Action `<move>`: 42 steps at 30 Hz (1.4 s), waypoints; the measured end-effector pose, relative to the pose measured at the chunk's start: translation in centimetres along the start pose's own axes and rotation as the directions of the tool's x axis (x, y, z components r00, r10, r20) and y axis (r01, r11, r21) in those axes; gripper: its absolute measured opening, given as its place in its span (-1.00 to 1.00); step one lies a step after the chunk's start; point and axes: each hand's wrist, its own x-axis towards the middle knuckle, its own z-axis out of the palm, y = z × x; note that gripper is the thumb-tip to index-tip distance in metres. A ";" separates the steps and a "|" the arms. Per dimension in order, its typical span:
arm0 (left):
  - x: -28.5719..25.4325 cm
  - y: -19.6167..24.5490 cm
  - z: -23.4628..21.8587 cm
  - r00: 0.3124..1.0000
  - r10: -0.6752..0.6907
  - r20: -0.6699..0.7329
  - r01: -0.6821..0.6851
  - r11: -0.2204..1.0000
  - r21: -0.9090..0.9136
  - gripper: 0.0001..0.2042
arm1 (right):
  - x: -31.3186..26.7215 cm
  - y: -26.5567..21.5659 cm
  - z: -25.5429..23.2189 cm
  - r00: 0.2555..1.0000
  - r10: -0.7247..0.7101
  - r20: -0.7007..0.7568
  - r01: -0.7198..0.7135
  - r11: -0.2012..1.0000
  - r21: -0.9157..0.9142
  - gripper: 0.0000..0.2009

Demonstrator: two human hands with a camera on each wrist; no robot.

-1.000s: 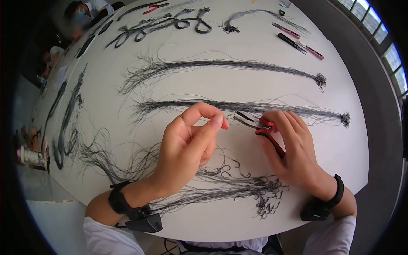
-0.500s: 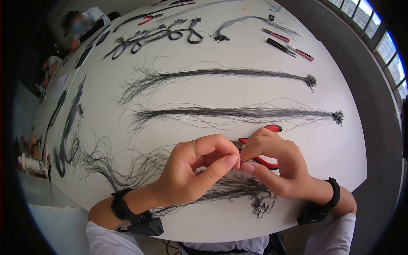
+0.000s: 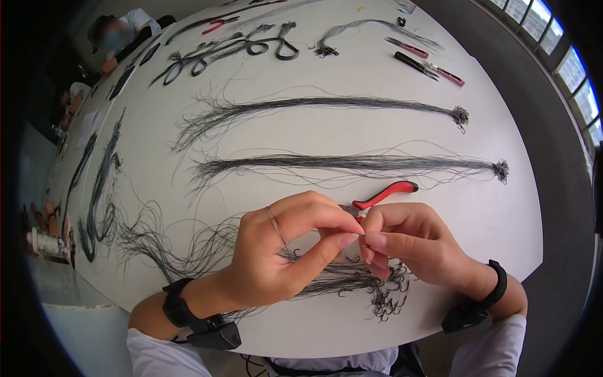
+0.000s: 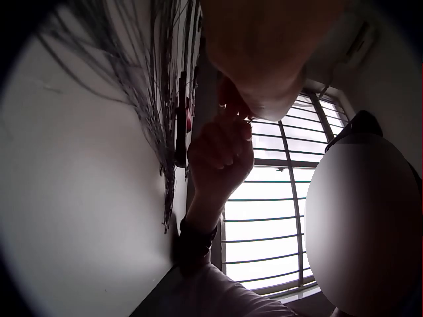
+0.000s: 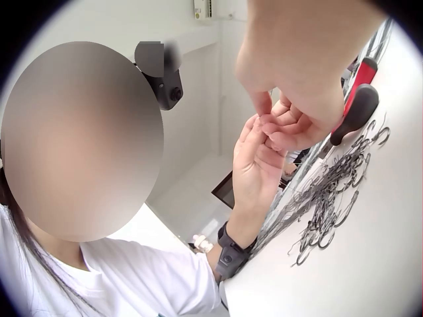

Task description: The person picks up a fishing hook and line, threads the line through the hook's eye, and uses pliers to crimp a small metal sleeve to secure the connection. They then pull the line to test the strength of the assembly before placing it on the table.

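My left hand (image 3: 282,245) and my right hand (image 3: 414,242) meet fingertip to fingertip above the table. Between thumb and index finger, each pinches a tiny dark bit of fishing line, mostly hidden by the fingertips. A thin line loops round the base of the left index finger. Just behind the hands lie pliers (image 3: 388,193) with red and black handles, partly covered by the fingers. Below the hands spreads a bundle of fishing hooks (image 3: 388,301) on dark lines, whose hooks also show in the right wrist view (image 5: 324,224).
Two long bundles of hooked line, one nearer (image 3: 352,162) and one farther (image 3: 326,102), stretch across the white table (image 3: 301,135). Cutters (image 3: 416,66) and red-handled tools lie at the back right. A line spool (image 3: 50,244) stands left. Another person (image 3: 122,34) sits far left.
The right hand has let go of the pliers, which now rest on the table, and has come left to pinch at the left fingertips. Both hands are lower and nearer the body.
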 end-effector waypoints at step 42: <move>0.1 0.7 0.4 0.984 0.175 -0.025 -0.159 0.938 0.309 -0.84 | 0.1 0.1 0.4 0.993 -0.037 -0.115 0.024 0.993 -0.120 -0.79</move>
